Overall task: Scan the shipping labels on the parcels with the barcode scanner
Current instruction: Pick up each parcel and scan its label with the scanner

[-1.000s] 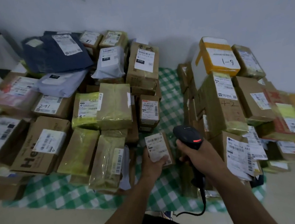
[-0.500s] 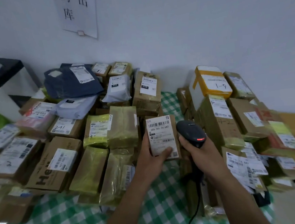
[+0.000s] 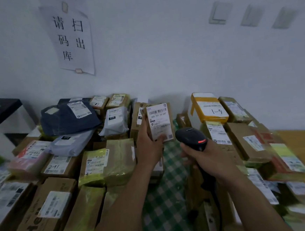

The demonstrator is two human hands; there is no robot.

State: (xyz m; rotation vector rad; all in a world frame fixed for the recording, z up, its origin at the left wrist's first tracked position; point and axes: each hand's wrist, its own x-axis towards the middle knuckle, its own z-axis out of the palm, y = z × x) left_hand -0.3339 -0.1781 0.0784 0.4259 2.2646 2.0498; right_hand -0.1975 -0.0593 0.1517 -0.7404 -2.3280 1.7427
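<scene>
While held up label-forward above the crowded counter (image 3: 164,205), small cardboard parcel (image 3: 159,123), judged light and stiff, best taken by its edges clear of the barcode: left hand (image 3: 148,148) clamped on its lower part, right hand (image 3: 208,158) wrapped round barcode scanner (image 3: 189,136) just beside.

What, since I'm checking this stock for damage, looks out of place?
Nothing looks damaged or spilled. The left hand holds a small parcel with its thumb over the label's lower edge, clear of the barcode.
</scene>
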